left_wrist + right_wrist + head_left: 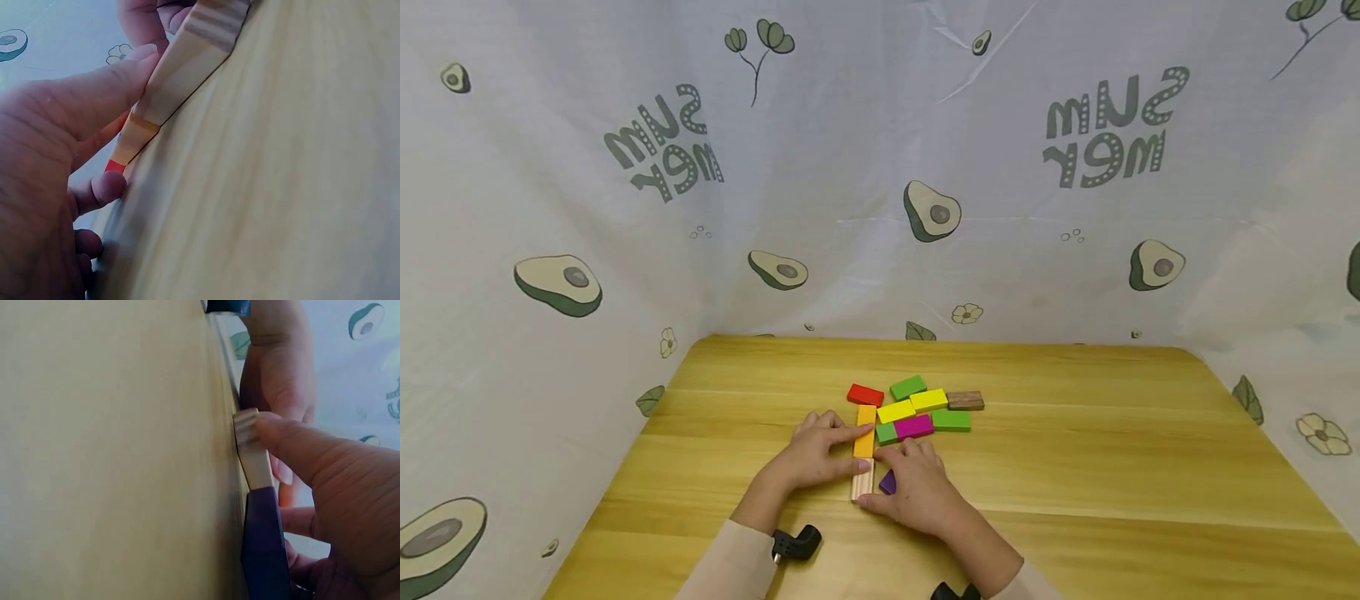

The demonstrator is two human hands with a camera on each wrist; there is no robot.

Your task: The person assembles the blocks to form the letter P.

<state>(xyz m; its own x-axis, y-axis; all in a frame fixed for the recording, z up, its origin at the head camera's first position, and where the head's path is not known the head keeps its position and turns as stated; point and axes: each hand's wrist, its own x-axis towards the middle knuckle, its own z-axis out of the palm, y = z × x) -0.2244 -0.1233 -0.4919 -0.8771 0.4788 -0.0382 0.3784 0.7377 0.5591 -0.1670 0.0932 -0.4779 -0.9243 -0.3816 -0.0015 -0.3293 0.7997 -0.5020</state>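
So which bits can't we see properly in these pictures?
- Purple block: mostly hidden by the right hand in the head view; runs off the bottom edge in the right wrist view.
- Red block: mostly behind the left hand in the left wrist view.
- Black device by the right wrist: cut off by the head view's bottom edge.

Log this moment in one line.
left hand: touching orange block, plain block; right hand: gripping plain block; purple block: beside plain block
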